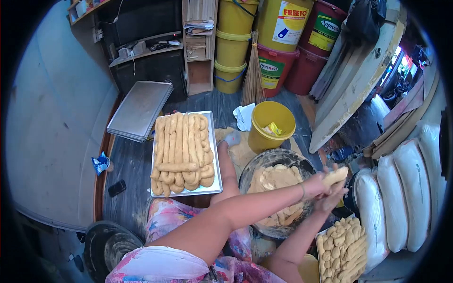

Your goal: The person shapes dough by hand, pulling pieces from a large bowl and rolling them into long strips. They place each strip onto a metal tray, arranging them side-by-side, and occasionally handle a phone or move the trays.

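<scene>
Over the right rim of a large dark basin [245, 173], my left hand [317, 185] and my right hand [329, 202] hold a pale, elongated piece of dough [336, 176] between them. My left fingers are partly hidden behind the dough, and the hands are slightly blurred. Tan, floury stuff [269, 188] with paler lumps fills much of the basin. Below my right hand, a tray of small shaped dough pieces [342, 245] stands close by. To the left, long dough strips [181, 141] lie in rows on a metal tray [217, 181], with one strip across them.
A yellow bucket [257, 137] stands behind the basin. White sacks [389, 203] line the right side. Stacked metal trays [141, 108], a phone [117, 188] and another dark basin [101, 250] are at the left. Large tubs [276, 66] and a broom [253, 75] stand at the back.
</scene>
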Tool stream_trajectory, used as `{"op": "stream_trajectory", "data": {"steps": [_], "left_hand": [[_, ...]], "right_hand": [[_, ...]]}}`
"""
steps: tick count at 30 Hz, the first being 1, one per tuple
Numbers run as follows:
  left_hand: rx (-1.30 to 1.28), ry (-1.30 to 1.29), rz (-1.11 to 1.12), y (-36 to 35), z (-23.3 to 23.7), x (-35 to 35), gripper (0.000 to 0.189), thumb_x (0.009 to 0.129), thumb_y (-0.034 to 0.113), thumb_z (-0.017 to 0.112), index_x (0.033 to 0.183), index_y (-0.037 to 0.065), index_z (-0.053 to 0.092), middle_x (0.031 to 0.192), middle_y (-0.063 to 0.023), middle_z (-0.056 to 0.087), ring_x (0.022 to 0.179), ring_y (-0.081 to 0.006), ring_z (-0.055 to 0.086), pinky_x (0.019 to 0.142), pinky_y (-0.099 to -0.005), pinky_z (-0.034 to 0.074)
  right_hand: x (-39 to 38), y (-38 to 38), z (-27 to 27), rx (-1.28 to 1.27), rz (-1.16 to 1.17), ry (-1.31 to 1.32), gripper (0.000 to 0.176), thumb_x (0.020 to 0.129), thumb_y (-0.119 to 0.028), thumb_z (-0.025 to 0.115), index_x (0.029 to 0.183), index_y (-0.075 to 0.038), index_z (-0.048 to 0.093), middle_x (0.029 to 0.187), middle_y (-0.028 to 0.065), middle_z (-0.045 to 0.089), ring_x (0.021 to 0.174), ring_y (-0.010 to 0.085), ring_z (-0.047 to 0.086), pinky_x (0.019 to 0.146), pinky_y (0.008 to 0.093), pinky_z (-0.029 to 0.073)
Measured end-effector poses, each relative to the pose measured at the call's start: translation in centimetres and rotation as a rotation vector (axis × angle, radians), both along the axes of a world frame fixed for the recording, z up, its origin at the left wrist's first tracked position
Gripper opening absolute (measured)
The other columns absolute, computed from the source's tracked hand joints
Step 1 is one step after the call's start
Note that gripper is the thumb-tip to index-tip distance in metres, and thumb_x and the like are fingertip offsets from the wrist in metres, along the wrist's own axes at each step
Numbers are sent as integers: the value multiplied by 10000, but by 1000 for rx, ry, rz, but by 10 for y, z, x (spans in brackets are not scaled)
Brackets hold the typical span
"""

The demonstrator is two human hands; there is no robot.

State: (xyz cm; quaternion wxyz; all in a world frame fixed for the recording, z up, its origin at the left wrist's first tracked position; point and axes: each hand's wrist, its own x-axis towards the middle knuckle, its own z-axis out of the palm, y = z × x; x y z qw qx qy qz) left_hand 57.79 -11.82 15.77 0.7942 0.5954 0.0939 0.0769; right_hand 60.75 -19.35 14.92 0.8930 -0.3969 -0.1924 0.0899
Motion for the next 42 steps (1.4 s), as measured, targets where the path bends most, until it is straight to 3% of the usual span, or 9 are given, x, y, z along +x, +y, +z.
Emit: {"op": "stream_trajectory", "data": {"steps": [2,4,6,12,16,23,30,33,42], "left_hand": [[12,-179,36,0,30,9,358,694,31,681,1035,36,573,734,-27,559,514,-83,508,442,-230,397],[-163,-185,57,14,83,1,370,687,38,683,1038,19,569,696,-19,540,455,-84,463,379,-236,356],[-169,-263,204,33,128,-5,304,683,33,668,970,3,576,667,-12,531,443,-84,445,367,-242,341],[-305,-584,453,140,196,-23,173,710,83,688,747,83,519,538,23,456,400,-80,425,367,-231,353],[-207,-481,522,216,165,-98,211,759,72,686,779,116,481,578,68,400,458,-43,379,423,-192,334],[-206,-197,1007,324,11,-275,348,772,27,664,1061,35,471,797,-60,566,646,-170,578,574,-305,501],[777,409,1453,355,-149,-410,395,734,136,708,1057,-3,528,959,-164,622,857,-289,618,743,-378,494],[769,877,1294,333,-163,-428,495,722,242,735,1095,4,513,982,-184,622,894,-293,611,802,-378,472],[806,714,1152,321,-153,-435,253,806,227,655,997,68,610,1091,-142,567,998,-269,546,853,-359,441]], "right_hand": [[1,14,-67,-209,-156,26,508,926,-418,432,1245,-24,457,1241,99,502,1115,223,481,963,358,371],[-17,14,-114,-1176,-333,-437,618,803,-307,634,1268,30,404,1224,188,497,1105,236,501,919,341,409],[-44,20,-154,-751,-139,-199,609,699,-254,736,1173,46,497,1079,216,579,955,215,578,780,334,479],[-28,-31,-288,-1376,259,-111,220,700,-123,679,859,8,602,734,84,615,681,227,609,543,351,480],[-6,-28,-307,-615,198,450,110,743,-133,589,810,-48,573,676,69,558,671,221,594,586,367,488],[46,18,-127,4,553,417,232,780,-228,555,936,-59,524,708,51,505,581,177,501,578,358,469],[24,113,-34,-160,822,284,323,809,-176,545,1081,-7,506,848,117,617,590,155,535,569,324,485],[7,139,-22,-271,819,176,343,793,-130,549,1107,-13,477,832,118,621,548,141,530,523,301,490],[-19,176,6,-585,566,-154,324,720,-40,532,1039,-33,470,805,101,604,508,100,511,459,238,462]]}}
